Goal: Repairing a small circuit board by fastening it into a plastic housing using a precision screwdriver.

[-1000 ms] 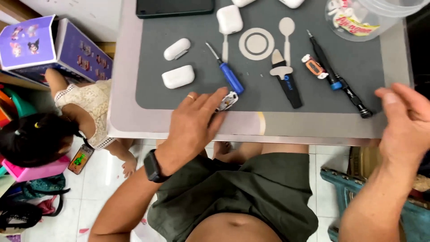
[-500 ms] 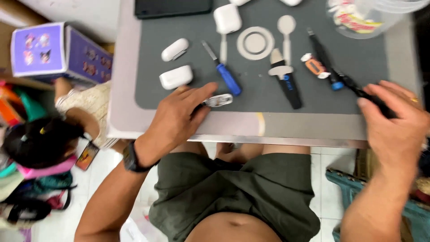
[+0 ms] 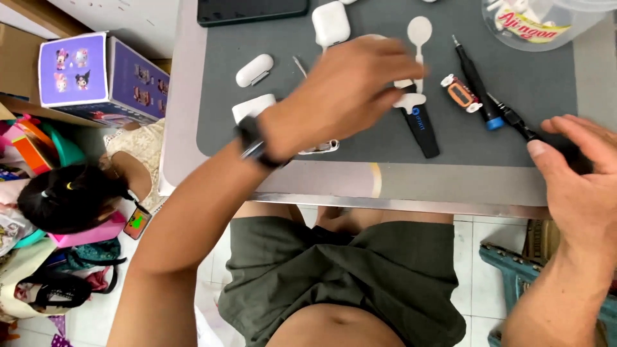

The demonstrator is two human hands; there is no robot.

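Grey mat [image 3: 270, 138] on table; left hand [image 3: 344, 90] loosely curled over black opening tool [image 3: 421, 128], hiding things beneath, grasp unclear; right hand [image 3: 578, 173] fingers spread on black screwdriver [image 3: 514, 119]; earbud cases [image 3: 254, 69] nearby

Bright, even light falls from overhead, shadows stay faint under the left hand [image 3: 347, 96] on the grey mat [image 3: 257, 138], the right hand [image 3: 578, 180] smears slightly at the table's [image 3: 450, 189] right edge, and the clear tub [image 3: 546, 22] glares.
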